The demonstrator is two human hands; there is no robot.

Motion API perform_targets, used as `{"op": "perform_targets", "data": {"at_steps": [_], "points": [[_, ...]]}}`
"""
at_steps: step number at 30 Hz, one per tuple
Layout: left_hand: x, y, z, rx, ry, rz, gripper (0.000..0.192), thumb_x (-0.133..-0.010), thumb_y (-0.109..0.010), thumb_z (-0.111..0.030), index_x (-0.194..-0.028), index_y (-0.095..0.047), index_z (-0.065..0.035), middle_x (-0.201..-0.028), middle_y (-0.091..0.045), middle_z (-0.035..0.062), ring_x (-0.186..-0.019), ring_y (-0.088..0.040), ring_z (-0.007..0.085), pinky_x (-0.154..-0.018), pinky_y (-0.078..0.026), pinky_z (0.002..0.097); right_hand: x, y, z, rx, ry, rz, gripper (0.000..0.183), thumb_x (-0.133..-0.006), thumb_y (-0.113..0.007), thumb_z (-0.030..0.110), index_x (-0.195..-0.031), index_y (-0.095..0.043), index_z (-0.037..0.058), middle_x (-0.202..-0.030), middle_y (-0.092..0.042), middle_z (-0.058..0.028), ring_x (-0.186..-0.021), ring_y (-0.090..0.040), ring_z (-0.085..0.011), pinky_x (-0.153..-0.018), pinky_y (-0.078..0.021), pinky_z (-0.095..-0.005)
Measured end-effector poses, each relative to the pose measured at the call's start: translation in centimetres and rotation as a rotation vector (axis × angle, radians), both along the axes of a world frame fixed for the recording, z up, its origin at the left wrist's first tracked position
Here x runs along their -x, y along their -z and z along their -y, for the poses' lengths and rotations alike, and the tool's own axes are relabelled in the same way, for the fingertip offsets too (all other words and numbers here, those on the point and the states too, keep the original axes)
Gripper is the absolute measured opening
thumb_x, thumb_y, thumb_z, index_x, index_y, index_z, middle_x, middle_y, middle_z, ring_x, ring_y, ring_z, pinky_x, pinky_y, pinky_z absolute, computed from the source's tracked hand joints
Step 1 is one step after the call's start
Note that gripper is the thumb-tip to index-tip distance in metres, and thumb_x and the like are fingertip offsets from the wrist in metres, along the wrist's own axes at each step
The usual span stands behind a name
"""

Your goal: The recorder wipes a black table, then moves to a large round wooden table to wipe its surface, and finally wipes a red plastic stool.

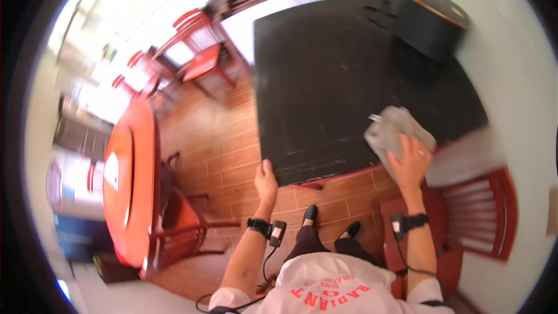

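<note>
A black tabletop (318, 91) with scuffed, worn patches along its near edge fills the middle of the view. My left hand (266, 182) grips its near left corner, the thumb lying along the edge. Near the right part of the same edge, my right hand (409, 157) rests on a grey cloth (394, 128), bunched up and pressed against the surface. A small white tag sticks out from the cloth's left side. Farther back on the right stands a dark cylindrical appliance (431, 22) with a copper-coloured ring near its top.
A reddish wooden chair (479, 213) stands close on my right by the wall. To the left are a round red wooden table (144, 174) with a turntable and more chairs (205, 61). Small dark items (377, 13) lie beside the appliance. Cables run from both my wrists.
</note>
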State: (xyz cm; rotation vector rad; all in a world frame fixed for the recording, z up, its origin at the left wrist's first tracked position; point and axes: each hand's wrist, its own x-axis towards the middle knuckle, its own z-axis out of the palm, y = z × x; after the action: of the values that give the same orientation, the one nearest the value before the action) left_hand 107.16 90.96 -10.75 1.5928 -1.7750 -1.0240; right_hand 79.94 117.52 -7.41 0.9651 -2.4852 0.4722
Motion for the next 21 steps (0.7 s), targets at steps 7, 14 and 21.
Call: {"op": "perform_targets", "data": {"at_steps": [7, 14, 21], "points": [[-0.2, 0.2, -0.9, 0.0, -0.074, -0.012, 0.054, -0.095, -0.046, -0.051, -0.108, -0.062, -0.0006, -0.098, -0.066, 0.0278, -0.099, -0.063, 0.0437, -0.083, -0.048, 0.0468, 1.0, 2.3, -0.1, 0.015, 0.06, -0.047, 0.056, -0.079, -0.069, 0.039, -0.128, -0.056, 0.0137, -0.128, -0.055, -0.014, -0.117, -0.051, -0.0324, -0.097, -0.0372, -0.0476], [0.5, 0.3, -1.4, -0.005, -0.135, -0.044, 0.056, -0.095, -0.046, -0.053, -0.114, -0.06, -0.0018, -0.1, -0.066, 0.0279, -0.101, -0.062, 0.0432, -0.086, -0.048, 0.0471, 1.6, 3.0, -0.4, -0.013, 0.078, -0.127, 0.052, -0.085, -0.066, 0.039, -0.129, -0.055, 0.0124, -0.128, -0.055, -0.0142, -0.114, -0.053, -0.0326, -0.094, -0.0399, -0.0458], [0.2, -0.6, -1.4, -0.082, -0.113, -0.068, 0.052, -0.097, -0.042, -0.05, -0.111, -0.058, -0.002, -0.102, -0.065, 0.0263, -0.102, -0.06, 0.0422, -0.086, -0.046, 0.0481, -0.5, 2.1, 1.7, -0.108, 0.178, -0.107, 0.051, -0.087, -0.063, 0.042, -0.127, -0.055, 0.0105, -0.121, -0.057, -0.0133, -0.111, -0.053, -0.0326, -0.09, -0.0411, -0.0464]]}}
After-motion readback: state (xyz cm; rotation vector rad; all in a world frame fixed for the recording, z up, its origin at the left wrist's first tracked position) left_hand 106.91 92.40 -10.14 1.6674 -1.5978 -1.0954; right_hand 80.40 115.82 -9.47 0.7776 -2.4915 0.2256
